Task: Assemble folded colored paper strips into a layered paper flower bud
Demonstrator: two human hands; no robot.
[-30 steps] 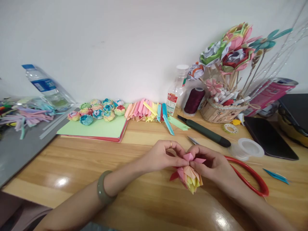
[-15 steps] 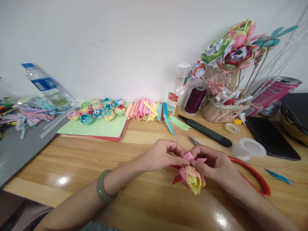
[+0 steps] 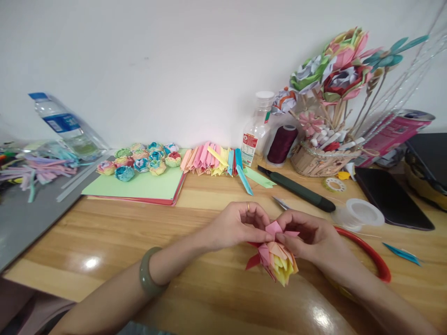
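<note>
A folded paper flower (image 3: 279, 260), with yellow inner petals, peach and pink ones around them and red ones at the left, is held above the wooden table. My left hand (image 3: 240, 224), with a ring on one finger, pinches a pink petal at the flower's upper edge between thumb and fingers. From the other side my right hand (image 3: 307, 235) pinches the same area, its thumb pressed on the petals close to the left thumb. The fingers behind the flower are partly hidden. Scissors with a red handle (image 3: 379, 263) lie partly under my right forearm.
Small paper flowers (image 3: 141, 164) sit on green paper (image 3: 139, 190). Folded paper strips (image 3: 209, 159) stand beside a clear bottle (image 3: 256, 130) and a thread spool (image 3: 282, 145). Right lie a dark green cutter (image 3: 300, 190), a line spool (image 3: 365, 213), a phone (image 3: 393, 197) and a basket (image 3: 321, 160).
Both hands keep their pinch on the paper flower, which has tilted very slightly. The whole view has shifted a little.
</note>
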